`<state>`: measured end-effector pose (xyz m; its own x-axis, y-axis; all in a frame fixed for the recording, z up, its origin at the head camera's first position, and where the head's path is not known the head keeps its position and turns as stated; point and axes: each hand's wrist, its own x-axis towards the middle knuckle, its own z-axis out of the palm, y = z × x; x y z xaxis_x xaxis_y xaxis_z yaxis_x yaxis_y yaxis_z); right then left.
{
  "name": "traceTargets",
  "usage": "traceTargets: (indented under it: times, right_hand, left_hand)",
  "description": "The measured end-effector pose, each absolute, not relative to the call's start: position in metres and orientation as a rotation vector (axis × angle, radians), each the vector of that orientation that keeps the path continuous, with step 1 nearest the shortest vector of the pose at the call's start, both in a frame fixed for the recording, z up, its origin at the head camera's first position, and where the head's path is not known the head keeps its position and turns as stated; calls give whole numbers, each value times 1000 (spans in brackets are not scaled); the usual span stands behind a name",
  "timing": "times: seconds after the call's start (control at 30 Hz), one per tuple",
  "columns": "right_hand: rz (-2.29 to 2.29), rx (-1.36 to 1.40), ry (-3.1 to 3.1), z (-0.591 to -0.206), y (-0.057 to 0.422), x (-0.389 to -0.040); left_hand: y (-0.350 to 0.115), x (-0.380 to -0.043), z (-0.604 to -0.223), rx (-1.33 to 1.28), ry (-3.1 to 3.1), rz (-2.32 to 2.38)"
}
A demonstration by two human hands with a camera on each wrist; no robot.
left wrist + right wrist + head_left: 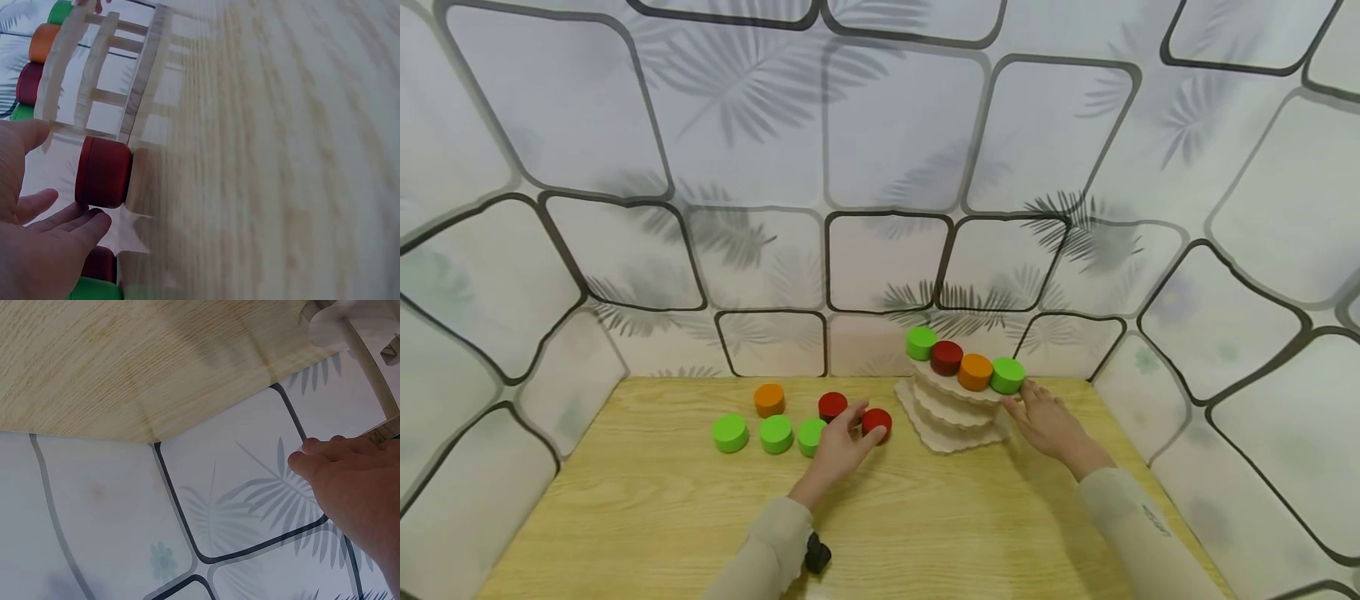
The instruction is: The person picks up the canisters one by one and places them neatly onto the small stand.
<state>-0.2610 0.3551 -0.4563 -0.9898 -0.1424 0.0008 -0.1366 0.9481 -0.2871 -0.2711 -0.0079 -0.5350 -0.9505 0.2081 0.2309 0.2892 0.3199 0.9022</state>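
One red cylinder point(105, 174) at the left fingertips point(99, 225), right hand point(1051, 423) at the stand point(953, 408)

Holds left hand point(841, 450) parted around the red cylinder, thumb point(872, 436) set away from the fingers; in the left wrist view, a visible gap between thumb and cylinder, with no pinch. Fingertips touching or just beside its left side; cannot tell which. Cylinder upright, apparently on the table point(925, 533), left of the stand.

Holds right fingers point(325, 450) nearly straight and close together at the right end of the stand, beside the end green cylinder point(1007, 376); cannot tell about any press from the thumb.

Could go wrong, by judgement: tipping or skidding of the red cylinder, from an uneven squeeze; a knock to the second red cylinder point(832, 406) or the nearest green cylinder point(811, 436), both right by the left hand, from a sideways sweep; loss of the top row, from a bump to the narrow wavy-edged tier.

Counted on the top tier: four, namely a leftmost green point(921, 342), a dark red point(947, 358), a middle orange point(976, 372) and the end green cylinder. Counted on the table: six, namely two red, three green, one lone orange point(769, 400). In total: ten, with five green, three red, two orange. Beneath the top row: one stand, three tiers. Farthest out: one leaf-printed wall covering point(760, 258), behind and at both sides.
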Motion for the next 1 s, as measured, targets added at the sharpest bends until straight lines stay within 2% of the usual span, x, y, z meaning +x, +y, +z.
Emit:
traceTargets:
  times: [1.0]
  right_hand:
    - [-474,-236,3103,-462,359,-264]
  left_hand:
    - [-2,-279,-541,-434,-2563,-1499]
